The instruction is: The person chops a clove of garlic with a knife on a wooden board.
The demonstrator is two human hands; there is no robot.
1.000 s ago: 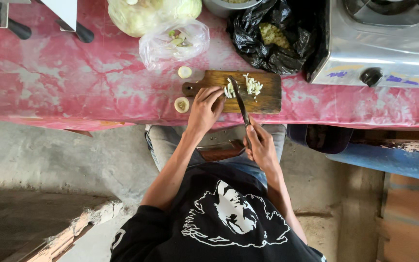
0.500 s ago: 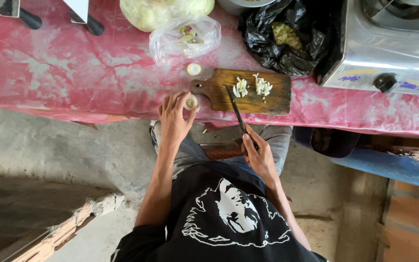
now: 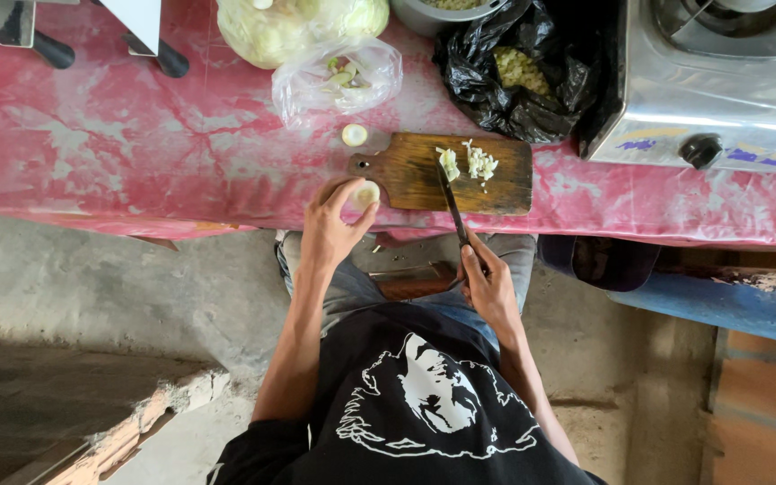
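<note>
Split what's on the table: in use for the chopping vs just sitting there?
In use:
left hand gripping round vegetable piece
right hand holding knife
cutting board
chopped bits

Lying about:
second round piece
clear bag
black bag
cabbage
stove

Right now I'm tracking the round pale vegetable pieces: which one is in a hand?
The piece at the table's near edge, pinched by the left hand; the other lies untouched beyond the board.

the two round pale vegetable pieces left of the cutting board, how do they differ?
The near piece is pinched in the left hand at the table edge; the far piece lies untouched on the pink tablecloth. The far piece sits beside the clear plastic bag; the near piece sits by the board handle. Both are round and pale.
</note>
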